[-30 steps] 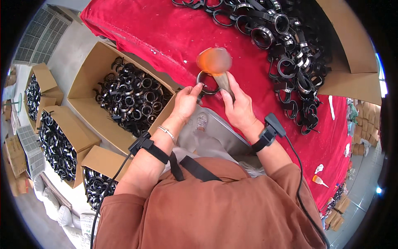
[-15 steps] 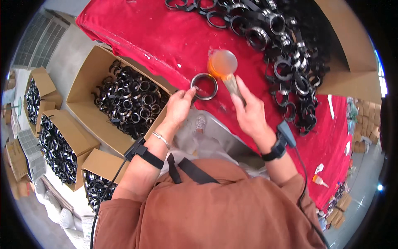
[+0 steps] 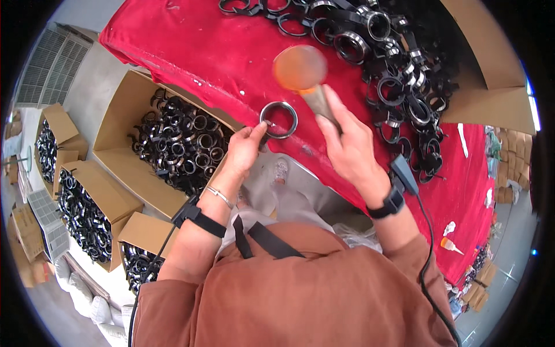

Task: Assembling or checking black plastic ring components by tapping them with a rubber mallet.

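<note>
My left hand [image 3: 245, 147] pinches the near left rim of a black and silver ring [image 3: 295, 120] between thumb and fingers. The ring lies at the edge of the red cloth [image 3: 202, 63] covering the table. My right hand [image 3: 354, 141] is closed round the handle of a mallet with an orange, pale-faced head [image 3: 299, 66]. The head is blurred by motion and hangs above the cloth, just beyond the ring and apart from it. Farther right, a heap of similar black and silver rings with straps [image 3: 390, 89] spreads over the cloth.
A big cardboard box [image 3: 118, 118] full of rings stands against the table on the left. Several smaller filled boxes [image 3: 110, 191] stand beyond it. A tipped carton [image 3: 485, 110] is at the far right, and a small orange-and-white bottle [image 3: 450, 245] lies on the cloth.
The mallet head has moved up and left, away from the ring. My left hand and the ring have shifted slightly left in the view, as has the scene around them.
</note>
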A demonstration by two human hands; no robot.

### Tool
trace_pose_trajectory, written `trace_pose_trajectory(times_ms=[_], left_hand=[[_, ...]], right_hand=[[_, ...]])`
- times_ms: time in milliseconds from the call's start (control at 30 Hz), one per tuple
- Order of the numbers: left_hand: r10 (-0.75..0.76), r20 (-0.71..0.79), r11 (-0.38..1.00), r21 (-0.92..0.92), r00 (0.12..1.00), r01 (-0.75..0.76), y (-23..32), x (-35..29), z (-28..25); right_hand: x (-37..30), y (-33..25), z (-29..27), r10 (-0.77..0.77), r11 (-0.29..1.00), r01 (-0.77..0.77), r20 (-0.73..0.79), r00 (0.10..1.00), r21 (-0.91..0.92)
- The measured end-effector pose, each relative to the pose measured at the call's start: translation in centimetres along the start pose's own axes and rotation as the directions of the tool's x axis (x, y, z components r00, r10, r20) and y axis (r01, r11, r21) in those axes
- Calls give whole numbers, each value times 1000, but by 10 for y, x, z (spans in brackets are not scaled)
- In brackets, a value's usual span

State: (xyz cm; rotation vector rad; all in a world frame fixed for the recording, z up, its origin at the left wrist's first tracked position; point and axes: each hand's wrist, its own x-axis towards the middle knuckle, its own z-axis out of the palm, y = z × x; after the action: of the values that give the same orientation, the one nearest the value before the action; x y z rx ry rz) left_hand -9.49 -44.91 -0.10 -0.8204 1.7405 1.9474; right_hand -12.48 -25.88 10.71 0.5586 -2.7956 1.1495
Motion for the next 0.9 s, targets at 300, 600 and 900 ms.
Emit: trace_pose_trajectory(times_ms=[300, 600, 900], left_hand=[[11, 12, 999, -51, 1000, -10, 4, -3, 3], [23, 16, 999, -33, 1000, -23, -3, -3, 4], [26, -29, 999, -46, 999, -28, 2, -7, 0]], right_hand=[[-29, 24, -1, 180, 978, -169, 80, 980, -122], [-48, 22, 13, 114, 992, -116, -31, 993, -56], [-37, 4, 3, 111, 976, -56, -257, 960, 210]])
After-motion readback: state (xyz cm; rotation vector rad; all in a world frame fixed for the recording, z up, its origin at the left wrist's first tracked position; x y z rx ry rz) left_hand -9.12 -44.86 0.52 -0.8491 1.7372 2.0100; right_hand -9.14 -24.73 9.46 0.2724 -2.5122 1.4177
